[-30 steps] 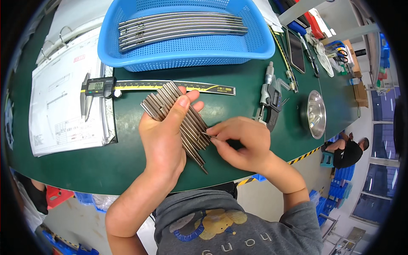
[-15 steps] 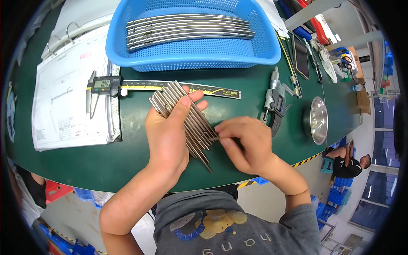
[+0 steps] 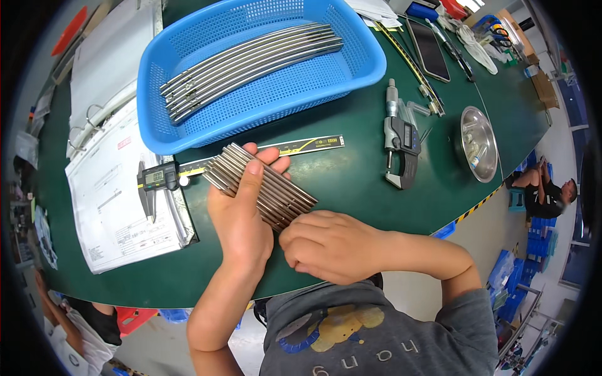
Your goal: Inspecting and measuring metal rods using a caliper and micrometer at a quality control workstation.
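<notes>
My left hand (image 3: 241, 210) is wrapped round a slanting bundle of short steel rods (image 3: 266, 185), its thumb across the top and its fingertips showing beyond the far side. At the bundle's near end, my right hand (image 3: 335, 245) is closed with curled fingers against the lower rods. What those fingers pinch is hidden. Behind the bundle lies a digital caliper (image 3: 162, 177), its beam partly covered by my left hand and the rods. Beyond it, a blue perforated basket (image 3: 149, 103) holds several long steel rods (image 3: 251, 70).
An open ring binder with printed sheets (image 3: 122, 207) lies left, under the caliper's jaws. To the right are a micrometer (image 3: 409, 143), a metal bowl (image 3: 475, 120) with small items, a phone (image 3: 428, 51) and a white glove (image 3: 476, 47). A person (image 3: 540, 193) sits far right; another (image 3: 81, 335) is lower left.
My right hand has moved left and closer to the bundle, its fingers now curled over the near end. The whole view has turned, so the basket sits further left and tilted.
</notes>
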Action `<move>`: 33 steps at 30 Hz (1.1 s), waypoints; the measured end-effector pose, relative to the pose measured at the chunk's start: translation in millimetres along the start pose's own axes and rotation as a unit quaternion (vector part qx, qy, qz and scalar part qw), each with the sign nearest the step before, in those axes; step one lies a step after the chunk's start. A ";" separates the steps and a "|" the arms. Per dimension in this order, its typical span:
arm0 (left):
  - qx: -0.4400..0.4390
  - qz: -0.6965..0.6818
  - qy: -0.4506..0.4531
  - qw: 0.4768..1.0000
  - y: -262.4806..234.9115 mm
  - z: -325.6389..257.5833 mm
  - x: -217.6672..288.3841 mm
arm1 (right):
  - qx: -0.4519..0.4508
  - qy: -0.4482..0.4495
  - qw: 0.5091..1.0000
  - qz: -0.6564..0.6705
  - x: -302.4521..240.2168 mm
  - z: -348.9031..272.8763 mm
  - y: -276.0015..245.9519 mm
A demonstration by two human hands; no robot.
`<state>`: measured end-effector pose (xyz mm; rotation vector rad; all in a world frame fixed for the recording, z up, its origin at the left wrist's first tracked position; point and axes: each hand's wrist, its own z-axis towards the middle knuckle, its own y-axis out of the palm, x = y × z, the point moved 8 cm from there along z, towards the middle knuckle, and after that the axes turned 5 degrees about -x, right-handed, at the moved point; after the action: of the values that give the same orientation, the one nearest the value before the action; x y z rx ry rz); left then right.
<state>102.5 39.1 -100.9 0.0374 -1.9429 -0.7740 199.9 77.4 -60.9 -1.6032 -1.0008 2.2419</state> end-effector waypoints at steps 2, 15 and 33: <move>0.011 -0.013 -0.012 1.000 -4.4 1.1 -0.6 | 0.024 -0.003 1.000 -0.002 -1.5 -7.2 -9.3; 0.019 0.026 -0.051 0.998 -1.4 8.9 -0.9 | 0.185 0.003 0.969 -0.163 23.0 -3.0 -52.5; -0.009 0.047 -0.060 0.997 -0.2 11.1 -2.6 | 0.166 -0.018 0.935 -0.313 -2.2 6.4 -42.6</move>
<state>94.6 45.4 -106.3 -0.1137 -2.0355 -0.7464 186.0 105.5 -31.2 -0.9290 -0.9097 1.8665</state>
